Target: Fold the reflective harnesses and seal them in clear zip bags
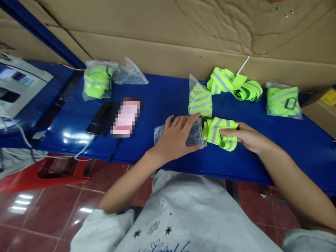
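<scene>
Over the tabletop (158, 97), the left hand (175, 135) grips a clear bag (195, 135), and the right hand (249, 137) pinches a folded neon strap (216, 131) at its mouth; compact folds and a well-spread opening should help.

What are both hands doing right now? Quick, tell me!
Left hand: holding the clear bag near its opening, fingers spread.
Right hand: closed on the folded yellow-green strap.
</scene>
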Action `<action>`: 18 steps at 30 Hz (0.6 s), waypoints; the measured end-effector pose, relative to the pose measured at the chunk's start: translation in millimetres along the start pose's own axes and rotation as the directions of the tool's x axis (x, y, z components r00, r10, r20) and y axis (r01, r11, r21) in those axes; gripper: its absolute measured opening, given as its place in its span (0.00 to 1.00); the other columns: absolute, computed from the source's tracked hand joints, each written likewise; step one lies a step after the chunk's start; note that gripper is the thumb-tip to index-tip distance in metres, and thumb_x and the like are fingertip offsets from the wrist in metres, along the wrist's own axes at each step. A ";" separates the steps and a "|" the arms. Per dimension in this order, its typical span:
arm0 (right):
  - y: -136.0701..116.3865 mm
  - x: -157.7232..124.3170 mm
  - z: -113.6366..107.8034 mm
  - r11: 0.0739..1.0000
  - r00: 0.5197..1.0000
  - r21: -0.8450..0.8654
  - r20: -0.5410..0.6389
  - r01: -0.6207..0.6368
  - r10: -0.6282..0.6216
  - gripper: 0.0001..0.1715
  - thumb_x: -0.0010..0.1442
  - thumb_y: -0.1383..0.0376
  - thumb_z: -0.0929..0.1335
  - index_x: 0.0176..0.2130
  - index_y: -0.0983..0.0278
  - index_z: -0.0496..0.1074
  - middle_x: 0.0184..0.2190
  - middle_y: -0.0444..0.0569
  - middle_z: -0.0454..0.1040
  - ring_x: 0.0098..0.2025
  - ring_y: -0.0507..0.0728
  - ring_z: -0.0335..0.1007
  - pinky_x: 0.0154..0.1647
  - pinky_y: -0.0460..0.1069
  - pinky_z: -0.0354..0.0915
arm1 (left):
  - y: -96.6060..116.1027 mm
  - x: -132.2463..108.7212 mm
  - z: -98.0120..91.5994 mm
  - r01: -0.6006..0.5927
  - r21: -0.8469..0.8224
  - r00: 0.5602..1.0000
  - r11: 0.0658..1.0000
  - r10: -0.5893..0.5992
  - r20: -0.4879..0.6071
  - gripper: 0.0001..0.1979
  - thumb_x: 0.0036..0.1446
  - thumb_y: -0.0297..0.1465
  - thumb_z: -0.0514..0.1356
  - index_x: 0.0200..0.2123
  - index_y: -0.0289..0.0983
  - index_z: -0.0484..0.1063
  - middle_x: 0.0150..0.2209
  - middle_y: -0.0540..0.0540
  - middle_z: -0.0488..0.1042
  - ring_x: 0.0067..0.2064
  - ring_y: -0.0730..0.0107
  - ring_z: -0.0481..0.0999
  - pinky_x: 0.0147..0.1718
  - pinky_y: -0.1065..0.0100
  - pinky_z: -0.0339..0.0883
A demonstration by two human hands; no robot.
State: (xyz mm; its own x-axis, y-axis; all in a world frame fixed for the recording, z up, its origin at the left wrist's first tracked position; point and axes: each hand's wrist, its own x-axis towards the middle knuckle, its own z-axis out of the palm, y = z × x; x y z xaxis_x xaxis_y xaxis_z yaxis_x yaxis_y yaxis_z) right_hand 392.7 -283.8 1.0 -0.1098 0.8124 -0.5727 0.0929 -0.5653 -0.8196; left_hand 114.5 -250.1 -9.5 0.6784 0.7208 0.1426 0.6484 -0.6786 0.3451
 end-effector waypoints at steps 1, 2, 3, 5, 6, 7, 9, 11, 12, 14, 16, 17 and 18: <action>-1.7 0.0 0.9 1.000 1.000 -0.020 0.015 0.005 -0.005 0.31 0.48 0.49 0.82 0.47 0.62 0.83 0.35 0.50 0.83 0.34 0.58 0.79 0.35 0.50 0.76 | 0.7 0.0 -1.0 -0.005 0.016 1.000 1.000 0.005 -0.028 0.51 0.60 0.53 0.67 0.75 0.40 0.47 0.65 0.34 0.69 0.68 0.44 0.67 0.69 0.37 0.50; -3.7 -0.4 1.8 0.999 0.999 -0.036 0.040 0.009 -0.008 0.30 0.49 0.48 0.82 0.47 0.62 0.83 0.35 0.50 0.83 0.33 0.57 0.79 0.35 0.50 0.75 | 1.6 0.0 -1.9 -0.018 0.035 0.999 0.999 0.019 -0.046 0.52 0.59 0.52 0.68 0.75 0.40 0.47 0.65 0.34 0.69 0.67 0.44 0.67 0.69 0.38 0.50; -6.0 -1.2 2.7 0.999 0.997 -0.047 0.070 0.013 -0.010 0.30 0.50 0.48 0.81 0.48 0.61 0.82 0.36 0.49 0.83 0.34 0.57 0.78 0.34 0.50 0.75 | 2.6 0.0 -2.5 -0.040 0.054 0.998 0.998 0.043 -0.054 0.52 0.58 0.52 0.68 0.76 0.40 0.47 0.65 0.34 0.69 0.67 0.44 0.67 0.70 0.38 0.50; -11.2 -3.5 4.7 0.996 0.990 -0.080 0.137 0.028 -0.017 0.31 0.52 0.48 0.80 0.50 0.61 0.81 0.39 0.49 0.83 0.35 0.57 0.78 0.34 0.50 0.74 | 4.4 0.4 -3.5 -0.104 0.085 0.993 0.991 0.108 -0.047 0.53 0.58 0.52 0.69 0.76 0.39 0.46 0.64 0.33 0.69 0.66 0.44 0.68 0.70 0.40 0.51; -13.7 -4.8 5.6 0.994 0.987 -0.104 0.158 0.043 -0.027 0.32 0.52 0.48 0.80 0.51 0.60 0.80 0.40 0.49 0.82 0.35 0.57 0.77 0.33 0.50 0.73 | 4.7 0.8 -3.8 -0.135 0.096 0.989 0.986 0.139 -0.042 0.54 0.58 0.53 0.69 0.76 0.37 0.46 0.64 0.33 0.69 0.66 0.44 0.68 0.70 0.42 0.52; -16.0 -6.0 6.4 0.989 0.986 -0.135 0.159 0.065 -0.043 0.34 0.53 0.47 0.79 0.53 0.60 0.78 0.39 0.48 0.82 0.35 0.57 0.77 0.32 0.49 0.72 | 4.3 1.5 -3.9 -0.160 0.106 0.986 0.982 0.165 -0.041 0.55 0.57 0.53 0.69 0.76 0.36 0.46 0.63 0.33 0.69 0.66 0.44 0.68 0.70 0.43 0.53; -19.3 -7.8 7.6 0.964 0.988 -0.233 0.113 0.132 -0.108 0.38 0.54 0.46 0.79 0.57 0.58 0.73 0.38 0.46 0.80 0.32 0.56 0.75 0.29 0.49 0.70 | 1.4 3.5 -3.5 -0.186 0.119 0.980 0.975 0.193 -0.053 0.57 0.56 0.54 0.69 0.76 0.34 0.46 0.62 0.32 0.70 0.65 0.45 0.69 0.69 0.45 0.55; -20.2 -8.3 8.2 0.907 0.975 -0.357 0.066 0.222 -0.212 0.38 0.55 0.46 0.78 0.58 0.57 0.70 0.37 0.44 0.79 0.31 0.54 0.73 0.28 0.48 0.67 | -3.8 5.8 -2.4 -0.202 0.114 0.974 0.973 0.212 -0.080 0.58 0.55 0.57 0.68 0.76 0.33 0.46 0.60 0.32 0.72 0.63 0.45 0.71 0.67 0.47 0.58; -19.9 -8.0 8.3 0.873 0.963 -0.409 0.068 0.266 -0.261 0.36 0.55 0.46 0.78 0.57 0.57 0.69 0.37 0.43 0.79 0.31 0.54 0.72 0.29 0.48 0.67 | -6.5 6.9 -1.7 -0.209 0.104 0.971 0.972 0.219 -0.093 0.57 0.55 0.58 0.67 0.75 0.33 0.48 0.59 0.32 0.73 0.62 0.46 0.72 0.65 0.48 0.60; -18.3 -6.9 8.7 0.825 0.941 -0.456 0.116 0.334 -0.317 0.32 0.57 0.47 0.77 0.54 0.57 0.71 0.38 0.43 0.78 0.33 0.54 0.72 0.32 0.48 0.67 | -10.8 8.5 -0.3 -0.222 0.082 0.968 0.972 0.230 -0.104 0.56 0.54 0.59 0.67 0.74 0.33 0.51 0.59 0.32 0.73 0.61 0.45 0.72 0.63 0.50 0.63; -16.2 -5.2 9.4 0.815 0.931 -0.452 0.167 0.364 -0.323 0.31 0.58 0.46 0.76 0.53 0.58 0.72 0.39 0.44 0.78 0.34 0.54 0.72 0.35 0.49 0.67 | -12.5 9.3 1.1 -0.229 0.069 0.968 0.971 0.235 -0.089 0.56 0.53 0.59 0.68 0.73 0.33 0.54 0.60 0.32 0.72 0.62 0.44 0.72 0.63 0.49 0.63; -15.2 -4.4 10.0 0.811 0.929 -0.453 0.184 0.370 -0.321 0.31 0.58 0.45 0.75 0.53 0.58 0.73 0.39 0.44 0.78 0.35 0.55 0.72 0.36 0.49 0.67 | -12.2 9.6 1.8 -0.233 0.066 0.968 0.970 0.237 -0.076 0.56 0.52 0.59 0.69 0.73 0.33 0.55 0.60 0.32 0.71 0.62 0.44 0.72 0.63 0.49 0.63; -14.3 -3.6 10.8 0.804 0.927 -0.461 0.190 0.376 -0.324 0.31 0.58 0.45 0.75 0.53 0.58 0.73 0.39 0.44 0.79 0.36 0.55 0.73 0.37 0.50 0.67 | -11.3 9.9 2.4 -0.236 0.065 0.969 0.970 0.240 -0.062 0.56 0.51 0.59 0.69 0.73 0.33 0.56 0.61 0.31 0.71 0.62 0.43 0.71 0.64 0.48 0.62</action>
State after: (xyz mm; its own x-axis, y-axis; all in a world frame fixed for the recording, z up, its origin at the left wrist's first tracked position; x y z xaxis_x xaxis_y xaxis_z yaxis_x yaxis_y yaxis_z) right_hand 381.1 -280.2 14.6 -0.3202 0.9088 -0.2675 0.4895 -0.0830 -0.8681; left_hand 114.7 -235.6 -14.2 0.7915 0.5441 0.2783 0.4909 -0.8373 0.2408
